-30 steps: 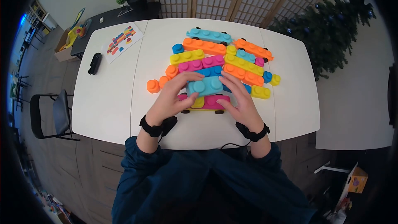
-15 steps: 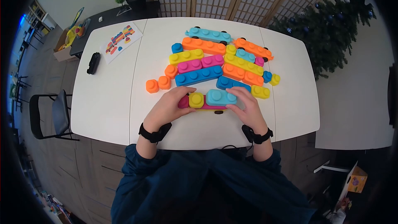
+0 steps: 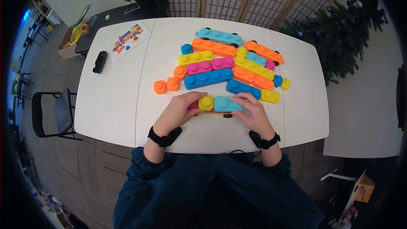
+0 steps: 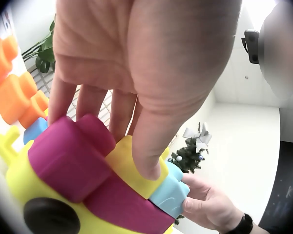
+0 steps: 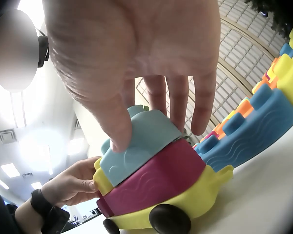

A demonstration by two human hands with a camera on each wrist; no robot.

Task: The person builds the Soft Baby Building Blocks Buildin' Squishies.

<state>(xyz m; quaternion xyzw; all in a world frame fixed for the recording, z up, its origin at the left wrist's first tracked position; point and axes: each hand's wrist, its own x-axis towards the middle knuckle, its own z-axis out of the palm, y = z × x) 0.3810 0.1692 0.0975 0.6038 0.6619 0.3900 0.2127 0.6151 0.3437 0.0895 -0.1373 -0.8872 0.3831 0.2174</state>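
Note:
A toy car stands near the table's front, with a yellow wheeled base (image 5: 210, 192) under a magenta block layer (image 5: 156, 178). On that layer a square yellow block (image 3: 206, 103) and a two-stud light blue block (image 3: 228, 104) sit side by side. My left hand (image 3: 178, 108) grips the yellow block, thumb on the near face and fingers behind. At the left end a taller magenta block (image 4: 68, 161) shows in the left wrist view. My right hand (image 3: 254, 112) pinches the light blue block between thumb and fingers; in the right wrist view it rests right over the magenta layer.
Behind the car lie rows of blocks, among them a long blue block (image 3: 208, 79) and a yellow block (image 3: 270, 96). Two more wheeled bases, light blue (image 3: 218, 37) and orange (image 3: 263, 52), stand farther back. A picture sheet (image 3: 130, 40) and a black object (image 3: 100, 62) lie left.
The light blue block, earlier held up by both hands, has come down onto the magenta layer beside the yellow block. My left hand has shifted to the yellow block. The head view has shifted slightly.

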